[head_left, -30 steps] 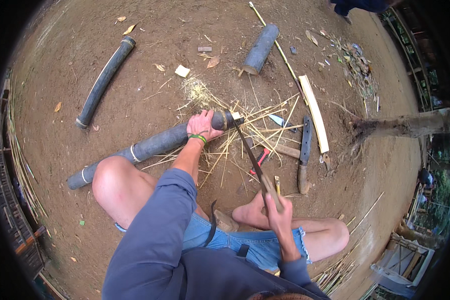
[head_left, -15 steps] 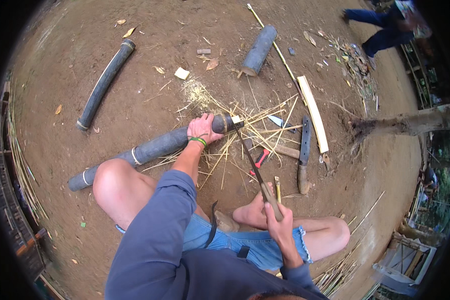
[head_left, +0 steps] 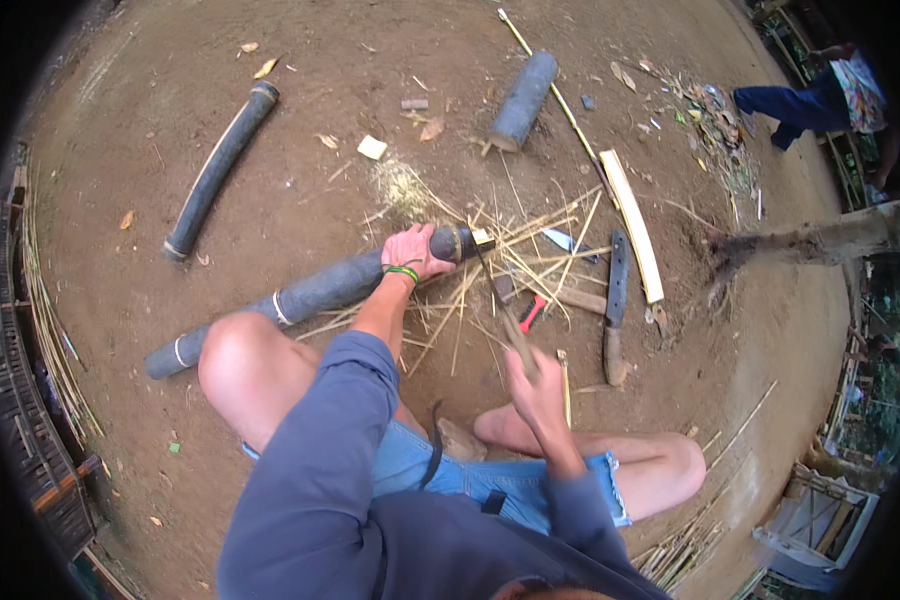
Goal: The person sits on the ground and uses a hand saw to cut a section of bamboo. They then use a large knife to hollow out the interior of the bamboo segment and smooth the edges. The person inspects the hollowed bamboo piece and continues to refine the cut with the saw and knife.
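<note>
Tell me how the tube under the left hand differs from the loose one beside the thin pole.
The held tube is longer than the loose tube. The held tube carries pale rings; the loose tube shows none. The left hand grips the held tube; no hand touches the loose tube. Both are dark.

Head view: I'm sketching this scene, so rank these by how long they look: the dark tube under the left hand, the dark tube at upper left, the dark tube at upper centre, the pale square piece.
1. Held dark tube
2. Upper-left dark tube
3. Upper-centre dark tube
4. Pale square piece
</note>
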The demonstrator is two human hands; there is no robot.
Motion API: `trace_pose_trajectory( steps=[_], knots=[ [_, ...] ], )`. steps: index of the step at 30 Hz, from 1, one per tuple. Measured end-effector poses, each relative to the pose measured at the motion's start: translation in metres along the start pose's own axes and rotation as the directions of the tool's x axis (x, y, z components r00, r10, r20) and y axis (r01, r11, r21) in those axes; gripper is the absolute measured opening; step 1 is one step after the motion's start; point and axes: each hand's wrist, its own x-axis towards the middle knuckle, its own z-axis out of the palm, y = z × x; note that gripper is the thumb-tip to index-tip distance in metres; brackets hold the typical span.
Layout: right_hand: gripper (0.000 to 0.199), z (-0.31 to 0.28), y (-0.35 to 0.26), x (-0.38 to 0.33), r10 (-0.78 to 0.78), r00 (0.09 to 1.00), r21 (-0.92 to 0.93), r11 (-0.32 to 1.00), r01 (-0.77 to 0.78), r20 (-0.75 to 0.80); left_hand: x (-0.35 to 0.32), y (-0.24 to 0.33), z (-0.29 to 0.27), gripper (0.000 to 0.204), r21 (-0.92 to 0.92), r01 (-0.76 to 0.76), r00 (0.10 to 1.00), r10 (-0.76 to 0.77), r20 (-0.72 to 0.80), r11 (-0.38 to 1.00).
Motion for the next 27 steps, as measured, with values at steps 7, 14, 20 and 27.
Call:
trace_pose_trajectory(
  steps=[7, 14, 20, 27],
  knots=[
    [0.031, -0.073, 0.028, -0.025, -0.212, 0.951, 0.127, 0.961, 0.245, -0.223, -0.019, -0.005, 0.013, 0.092, 0.034, 0.030, 0.995, -0.027, -0.092, 0.999],
    [0.031, -0.016, 0.090, 0.138, -0.445, 0.767, -0.556, 0.819, 0.140, -0.462, -0.028, 0.016, 0.018, 0.089, 0.036, -0.012, 0.980, 0.019, -0.197, 0.999],
    [0.032, 0.048, 0.030, 0.233, -0.634, 0.771, -0.106, 0.764, 0.636, 0.058, -0.041, 0.024, 0.036, 0.087, 0.090, -0.050, 0.930, 0.079, -0.359, 0.995],
    [0.020, 0.072, 0.002, 0.269, -0.559, 0.692, -0.337, 0.612, 0.716, 0.456, -0.036, 0.016, 0.033, 0.087, 0.074, -0.042, 0.939, 0.065, -0.338, 0.996]
  ],
)
